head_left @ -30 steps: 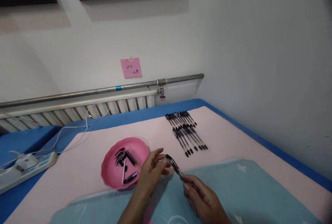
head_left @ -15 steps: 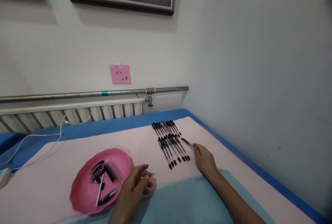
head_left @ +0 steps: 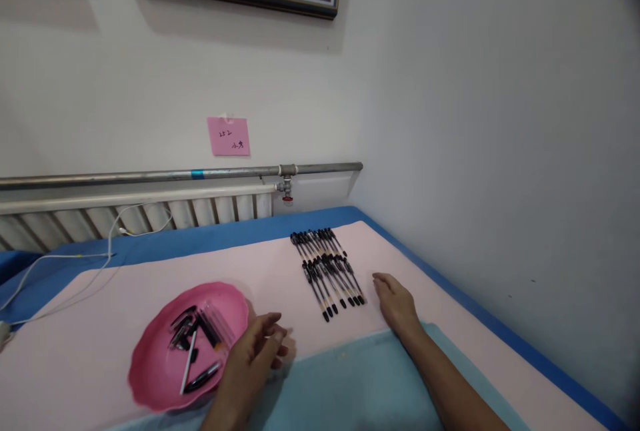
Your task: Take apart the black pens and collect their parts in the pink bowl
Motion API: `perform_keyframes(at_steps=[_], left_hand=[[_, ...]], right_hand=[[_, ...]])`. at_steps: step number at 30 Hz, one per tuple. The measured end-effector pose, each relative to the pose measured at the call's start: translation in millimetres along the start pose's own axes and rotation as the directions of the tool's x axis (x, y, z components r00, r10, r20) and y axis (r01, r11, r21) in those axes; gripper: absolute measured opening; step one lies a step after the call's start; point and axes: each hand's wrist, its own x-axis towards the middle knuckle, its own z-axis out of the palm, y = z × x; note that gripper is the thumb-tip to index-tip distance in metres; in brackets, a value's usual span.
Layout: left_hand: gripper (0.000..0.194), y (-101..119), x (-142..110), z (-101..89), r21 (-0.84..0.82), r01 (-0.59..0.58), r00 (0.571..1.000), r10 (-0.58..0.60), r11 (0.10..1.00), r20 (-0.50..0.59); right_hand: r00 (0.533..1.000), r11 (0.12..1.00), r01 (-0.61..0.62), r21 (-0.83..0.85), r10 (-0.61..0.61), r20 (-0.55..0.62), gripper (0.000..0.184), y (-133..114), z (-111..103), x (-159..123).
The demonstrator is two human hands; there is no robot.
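Two rows of black-capped pens lie side by side on the pink sheet; the nearer row of pens (head_left: 333, 288) has its dark ends toward me, with the farther row of pens (head_left: 317, 242) behind it. Just right of the nearer row is my right hand (head_left: 395, 301), empty, its fingers loosely stretched. My left hand (head_left: 257, 348) hovers by the right rim of a pink scalloped bowl (head_left: 150, 378), fingers apart and slightly curled, holding nothing. Inside the bowl are black pen caps (head_left: 183, 328), clear tubes (head_left: 217, 321), a white stick (head_left: 189, 361) and a black pen (head_left: 203, 378).
A pink sheet (head_left: 280, 271) covers the blue table (head_left: 260, 228), with a light blue cloth (head_left: 360, 384) along the near side. White cables (head_left: 107, 244) run at the left. Behind are a radiator (head_left: 200, 211), a metal pipe (head_left: 150, 178) and a wall; another wall borders the right.
The pen my right hand held now lies at the right end of the nearer row, let go. My right hand is now empty; my left hand stays near the bowl. The view has shifted slightly.
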Motion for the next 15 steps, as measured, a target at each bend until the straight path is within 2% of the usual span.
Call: perform_keyframes(at_steps=[4,7,9,11,13,15], left_hand=[[0.057,-0.1,0.1,-1.7,-0.009,-0.011,1.000,0.011,1.000,-0.003],[0.050,1.1,-1.9,-1.3,0.005,-0.088,0.996,0.088,0.996,-0.008],[0.046,5.0,-5.1,-7.3,0.037,-0.160,0.984,0.163,0.986,-0.074],[0.042,10.5,-9.8,-23.5,0.090,-0.235,0.943,0.249,0.968,-0.220],[0.040,15.4,-15.7,-50.7,0.143,-0.284,0.867,0.317,0.948,-0.383],[0.038,18.5,-22.7,-84.1,0.179,-0.277,0.783,0.330,0.944,-0.528]], right_hand=[[0.998,0.998,-0.023,0.064,0.026,-0.048,0.038,0.6,-13.2,-5.7],[0.997,0.994,0.000,0.109,0.009,-0.082,0.037,-8.7,-22.8,-20.4],[0.997,0.990,0.029,0.142,-0.019,-0.074,0.035,-17.5,-27.4,-41.2],[0.999,0.981,0.054,0.184,-0.052,-0.017,0.033,-24.4,-28.8,-70.7],[0.991,0.966,0.090,0.242,-0.110,0.070,0.029,-26.1,-27.0,-102.6],[0.962,0.944,0.189,0.269,-0.233,0.143,0.025,-24.0,-22.6,-128.6]])
